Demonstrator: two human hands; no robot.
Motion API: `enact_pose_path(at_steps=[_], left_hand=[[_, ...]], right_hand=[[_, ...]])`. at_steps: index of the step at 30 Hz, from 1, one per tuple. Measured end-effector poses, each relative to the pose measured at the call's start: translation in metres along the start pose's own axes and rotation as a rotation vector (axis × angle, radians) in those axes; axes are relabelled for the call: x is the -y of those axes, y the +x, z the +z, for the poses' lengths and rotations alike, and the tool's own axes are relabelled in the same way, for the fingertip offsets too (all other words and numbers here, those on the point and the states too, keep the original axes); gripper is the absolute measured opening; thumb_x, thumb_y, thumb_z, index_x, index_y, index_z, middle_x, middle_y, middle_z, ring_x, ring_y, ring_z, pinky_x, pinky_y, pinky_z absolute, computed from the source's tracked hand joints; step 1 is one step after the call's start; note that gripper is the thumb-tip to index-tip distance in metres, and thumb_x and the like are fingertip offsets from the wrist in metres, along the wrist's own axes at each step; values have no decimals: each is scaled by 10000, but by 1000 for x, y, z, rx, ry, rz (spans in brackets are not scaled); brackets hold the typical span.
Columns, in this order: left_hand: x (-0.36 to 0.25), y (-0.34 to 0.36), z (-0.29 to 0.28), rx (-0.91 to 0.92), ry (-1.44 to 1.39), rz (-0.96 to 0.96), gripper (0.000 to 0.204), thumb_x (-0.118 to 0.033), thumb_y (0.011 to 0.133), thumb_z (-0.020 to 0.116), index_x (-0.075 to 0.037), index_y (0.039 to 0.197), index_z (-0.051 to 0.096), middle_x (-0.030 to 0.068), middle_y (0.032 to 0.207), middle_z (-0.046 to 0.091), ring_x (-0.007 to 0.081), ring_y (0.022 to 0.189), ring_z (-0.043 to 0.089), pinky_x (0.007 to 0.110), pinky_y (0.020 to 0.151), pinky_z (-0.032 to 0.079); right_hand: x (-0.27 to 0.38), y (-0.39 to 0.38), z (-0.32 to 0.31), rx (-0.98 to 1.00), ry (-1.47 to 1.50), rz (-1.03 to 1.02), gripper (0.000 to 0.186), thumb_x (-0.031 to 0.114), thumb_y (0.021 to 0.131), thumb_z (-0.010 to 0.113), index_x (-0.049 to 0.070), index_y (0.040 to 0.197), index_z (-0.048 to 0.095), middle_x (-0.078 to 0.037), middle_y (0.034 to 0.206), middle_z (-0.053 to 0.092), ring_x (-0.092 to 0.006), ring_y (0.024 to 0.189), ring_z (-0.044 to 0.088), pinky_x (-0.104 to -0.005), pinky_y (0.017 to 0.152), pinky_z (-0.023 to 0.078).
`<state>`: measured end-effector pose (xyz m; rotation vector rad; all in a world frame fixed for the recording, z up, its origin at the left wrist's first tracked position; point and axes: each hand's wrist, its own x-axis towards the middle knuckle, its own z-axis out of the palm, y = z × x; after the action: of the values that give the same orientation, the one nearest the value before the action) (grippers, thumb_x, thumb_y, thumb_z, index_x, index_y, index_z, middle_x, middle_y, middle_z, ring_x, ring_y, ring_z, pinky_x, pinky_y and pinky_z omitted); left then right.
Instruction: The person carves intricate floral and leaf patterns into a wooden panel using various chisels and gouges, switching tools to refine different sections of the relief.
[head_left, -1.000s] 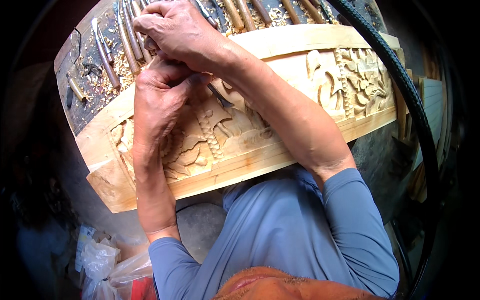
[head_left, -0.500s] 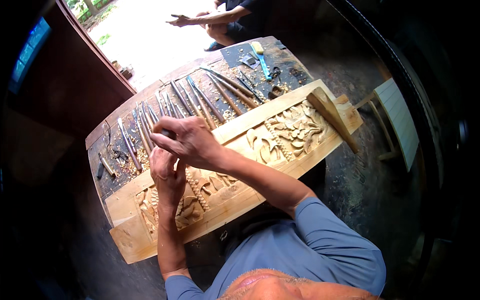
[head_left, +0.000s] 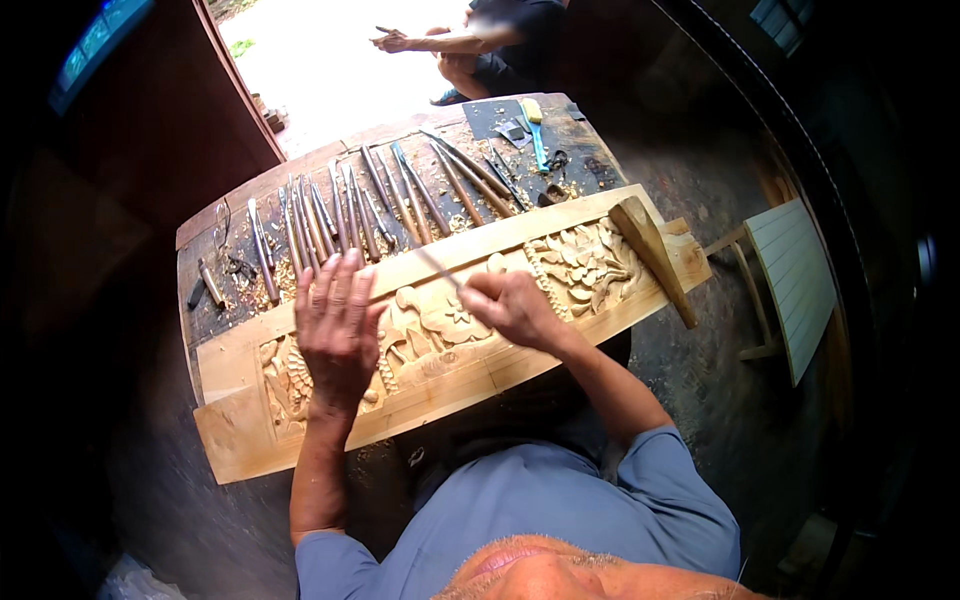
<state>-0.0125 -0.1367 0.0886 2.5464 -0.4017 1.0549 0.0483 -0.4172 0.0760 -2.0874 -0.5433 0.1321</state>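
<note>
My left hand [head_left: 338, 325] is open, fingers extended, over the left part of a pale wooden panel [head_left: 238, 450] carved in relief with leaves, flowing shapes and beaded columns. My right hand [head_left: 510, 308] grips a slim carving tool [head_left: 438, 264], blurred and angled up-left above the panel's middle. Just beyond the panel lies a row of gouges and chisels [head_left: 370, 200] with wooden handles, among shavings. A wooden mallet [head_left: 655, 260] rests across the panel's right end.
The worktable [head_left: 195, 240] also bears a blue brush [head_left: 537, 140] and small dark items. Another person [head_left: 510, 55] is low in the bright doorway behind it, arm extended. A slatted pale wooden piece [head_left: 790, 285] stands at right, a dark door [head_left: 140, 120] at left, a cable [head_left: 800, 140] overhead.
The view has tilted up, showing doorway and person. My hands, earlier gripping together, have parted: the left has opened, the right has moved right and down with the tool.
</note>
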Motion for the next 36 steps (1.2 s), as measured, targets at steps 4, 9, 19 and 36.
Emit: enact_pose_path(at_steps=[4, 9, 19, 36], left_hand=[[20, -42, -6, 69, 9, -134, 372, -113, 994, 831, -50, 1358, 783, 153, 1455, 769, 387, 1344, 720, 513, 1153, 566], [21, -87, -9, 98, -54, -254, 328, -94, 995, 829, -52, 1319, 795, 146, 1397, 793, 380, 1283, 742, 475, 1100, 588], [16, -96, -8, 35, -2, -285, 222, -23, 984, 830, -19, 1206, 815, 154, 1208, 839, 367, 1130, 796, 456, 1002, 630], [17, -98, -6, -22, -40, -264, 159, -35, 986, 857, -29, 1142, 829, 138, 1099, 850, 327, 1023, 825, 438, 947, 653]], right_hand=[[-66, 69, -7, -174, -268, -116, 388, 360, 1108, 680, 59, 892, 794, -125, 540, 623, -249, 439, 565, -452, 490, 502], [-107, 164, -18, -95, -619, -22, 415, 418, 1110, 683, 56, 943, 799, -68, 562, 660, -181, 457, 565, -418, 490, 521], [-119, 203, 8, -72, -852, -93, 485, 515, 1058, 744, 48, 968, 837, -231, 848, 813, -404, 839, 832, -550, 809, 646], [-96, 166, -80, -256, -590, 144, 214, 265, 1136, 683, 109, 1161, 828, -68, 847, 834, -153, 713, 777, -398, 620, 589]])
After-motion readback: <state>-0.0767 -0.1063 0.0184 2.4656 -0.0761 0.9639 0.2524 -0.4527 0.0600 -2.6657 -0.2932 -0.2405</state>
